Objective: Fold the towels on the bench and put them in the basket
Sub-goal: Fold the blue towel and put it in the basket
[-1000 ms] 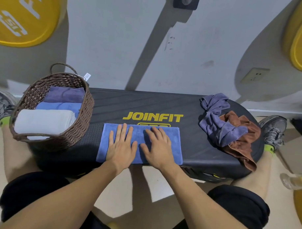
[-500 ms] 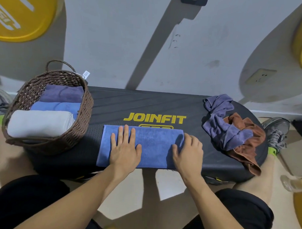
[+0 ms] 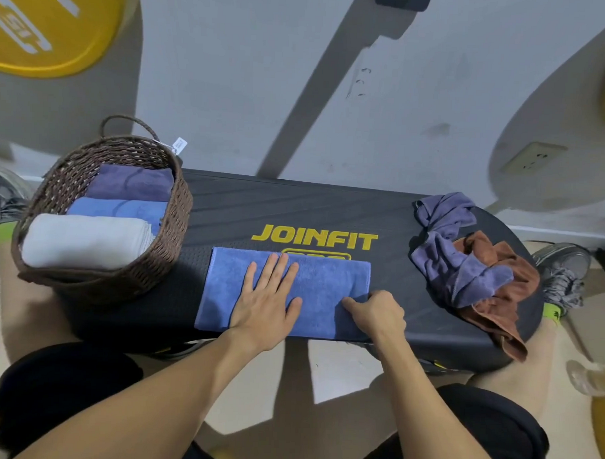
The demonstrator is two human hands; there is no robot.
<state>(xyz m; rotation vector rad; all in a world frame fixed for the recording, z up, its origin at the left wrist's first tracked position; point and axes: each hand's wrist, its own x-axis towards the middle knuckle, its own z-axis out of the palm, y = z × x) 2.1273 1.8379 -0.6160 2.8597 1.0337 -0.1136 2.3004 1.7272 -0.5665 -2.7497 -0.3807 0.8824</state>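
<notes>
Towel (image 3: 319, 288), blue and folded to a strip, lies on the bench (image 3: 295, 208) under both hands. The left hand (image 3: 266, 300) presses flat on it, fingers straight. The right hand (image 3: 377, 314) pinches its right end with curled fingers. Left of the left hand stands the basket (image 3: 178, 204); right of the right hand lie crumpled towels (image 3: 464, 269).

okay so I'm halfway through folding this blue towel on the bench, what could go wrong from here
The blue towel lies along the bench's near edge, so it could slide off if the left hand lifts early. The right hand pinches only one corner, so the fold may land crooked. The basket looks nearly full.
</notes>
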